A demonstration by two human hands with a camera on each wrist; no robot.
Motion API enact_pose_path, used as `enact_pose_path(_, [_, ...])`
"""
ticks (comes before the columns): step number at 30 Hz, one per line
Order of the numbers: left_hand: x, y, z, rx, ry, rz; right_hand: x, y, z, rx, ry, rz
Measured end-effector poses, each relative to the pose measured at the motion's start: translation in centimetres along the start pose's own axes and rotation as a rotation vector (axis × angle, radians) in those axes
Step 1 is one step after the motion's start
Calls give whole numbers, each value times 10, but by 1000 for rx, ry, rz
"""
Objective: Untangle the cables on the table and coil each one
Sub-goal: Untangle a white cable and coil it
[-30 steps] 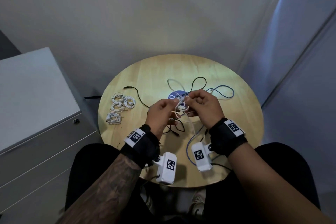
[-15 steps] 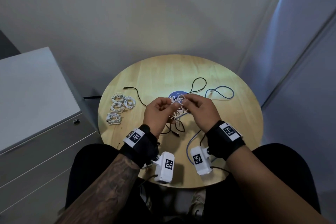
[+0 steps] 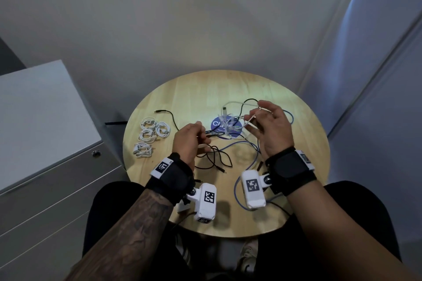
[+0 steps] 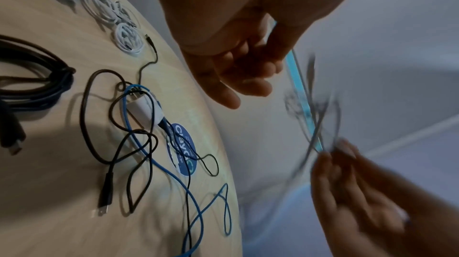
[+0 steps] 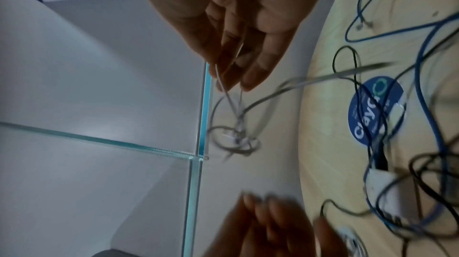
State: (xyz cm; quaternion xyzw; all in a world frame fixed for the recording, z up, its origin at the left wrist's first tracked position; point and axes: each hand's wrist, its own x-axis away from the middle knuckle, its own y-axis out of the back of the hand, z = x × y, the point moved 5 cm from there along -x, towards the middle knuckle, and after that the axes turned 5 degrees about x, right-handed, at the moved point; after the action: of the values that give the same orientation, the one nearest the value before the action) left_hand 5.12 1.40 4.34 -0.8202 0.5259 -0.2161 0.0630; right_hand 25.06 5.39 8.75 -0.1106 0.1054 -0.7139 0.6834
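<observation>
At the near edge of the round wooden table point(image 3: 303, 143), 2 white wrist cameras are seen, the left one point(image 3: 205, 201) and the right one point(image 3: 253, 188), strapped to the forearms. Beyond them, loops of black cable point(image 3: 214, 157) and blue cable point(image 3: 242, 143) lie tangled on the tabletop, running across a round blue sticker point(image 3: 225, 126). The left hand point(image 3: 189, 141) is held above the black loops with its fingers loosely curled; nothing is seen gripped in it. The right hand point(image 3: 271, 132) is raised above the table, and a thin white cable point(image 3: 247, 121) is pinched between its thumb and fingertips, with blurred loops hanging below. Farther left, 4 coiled white cables point(image 3: 150, 134) are grouped near the table's edge, well apart from the tangle.
</observation>
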Motion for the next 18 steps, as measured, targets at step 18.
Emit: enact_pose_path(18, [-3,-4,-14,-304,-232,148,-19,16,26,-228,-86,-98])
